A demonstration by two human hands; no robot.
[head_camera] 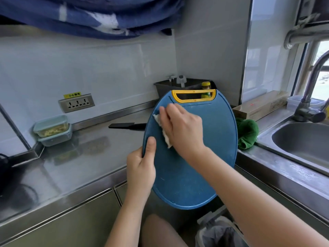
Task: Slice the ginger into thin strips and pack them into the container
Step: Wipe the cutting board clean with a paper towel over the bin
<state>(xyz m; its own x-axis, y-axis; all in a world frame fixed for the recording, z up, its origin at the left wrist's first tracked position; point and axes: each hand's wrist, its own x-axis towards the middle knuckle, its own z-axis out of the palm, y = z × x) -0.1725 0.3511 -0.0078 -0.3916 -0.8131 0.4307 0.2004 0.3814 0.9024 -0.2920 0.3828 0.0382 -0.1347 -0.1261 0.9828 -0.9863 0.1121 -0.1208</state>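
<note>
Now | our left hand (140, 168) grips the board (187, 175) by its left edge, tilting it over the bin (219, 230), likely so scraps drop there; right hand (183, 127) presses a tissue (166, 138) flat, wiping | ginger strips (53, 130) lie in the lidded container (51, 121) by the left wall; knife (124, 126) behind the board

Room to pass over the counter (71, 166) left of the tilted board (204, 139); knife (124, 126) and containers (52, 130) behind.
</note>
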